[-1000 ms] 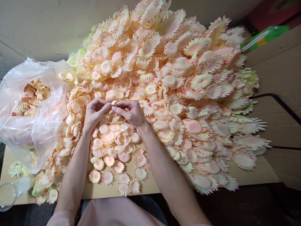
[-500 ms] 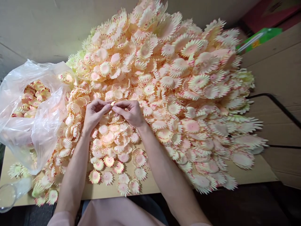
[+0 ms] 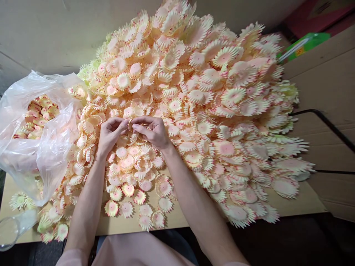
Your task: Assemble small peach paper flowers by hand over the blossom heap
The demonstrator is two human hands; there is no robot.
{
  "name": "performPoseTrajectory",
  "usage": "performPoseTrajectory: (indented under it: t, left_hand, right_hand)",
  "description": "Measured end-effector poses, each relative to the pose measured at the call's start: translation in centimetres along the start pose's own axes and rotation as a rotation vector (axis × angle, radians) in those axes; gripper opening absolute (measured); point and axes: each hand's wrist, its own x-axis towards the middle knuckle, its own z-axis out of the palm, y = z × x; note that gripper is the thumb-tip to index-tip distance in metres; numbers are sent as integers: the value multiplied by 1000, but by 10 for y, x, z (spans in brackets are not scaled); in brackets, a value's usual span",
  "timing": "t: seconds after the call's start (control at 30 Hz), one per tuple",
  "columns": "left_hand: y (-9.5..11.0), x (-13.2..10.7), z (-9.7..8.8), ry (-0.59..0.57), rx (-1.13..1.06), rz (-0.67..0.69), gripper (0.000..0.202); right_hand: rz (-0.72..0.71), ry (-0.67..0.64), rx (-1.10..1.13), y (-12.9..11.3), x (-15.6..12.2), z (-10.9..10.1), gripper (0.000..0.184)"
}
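Note:
Above the near part of a big heap of artificial flower pieces, both of my hands meet fingertip to fingertip. My left hand pinches a small cream flower piece between thumb and forefinger. From the other side, my right hand has its thumb and forefinger closed at the same small piece. Fingers cover most of it, so its full shape is hidden. Below my wrists lie loose round flower pieces with fringed, pink-tipped edges.
A clear plastic bag with more flower pieces is at the left. Near the front left corner lies a clear cup on the wooden table. Cardboard and a thin black rod border the right side.
My fingertips have drawn slightly apart and the small flower piece between them has turned and sits a little lower. The heap and bag stay as they were.

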Motion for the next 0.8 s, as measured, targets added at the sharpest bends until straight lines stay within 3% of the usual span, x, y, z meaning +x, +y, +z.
performPoseTrajectory:
  t: [0.17,0.3,0.57,0.8]
  left_hand:
    - [-3,1,-1,55,-15,29,27]
    - [1,-1,-1,16,-52,-21,27]
    - [8,-2,1,-75,23,115,19]
    - [8,-3,2,-77,-30,82,22]
  right_hand:
    - [-31,6,-100,-2,0,1,33]
    - [-63,89,-135,0,0,2,27]
    - [77,158,125,-4,2,-1,30]
    - [139,98,217,-11,-1,-1,28]
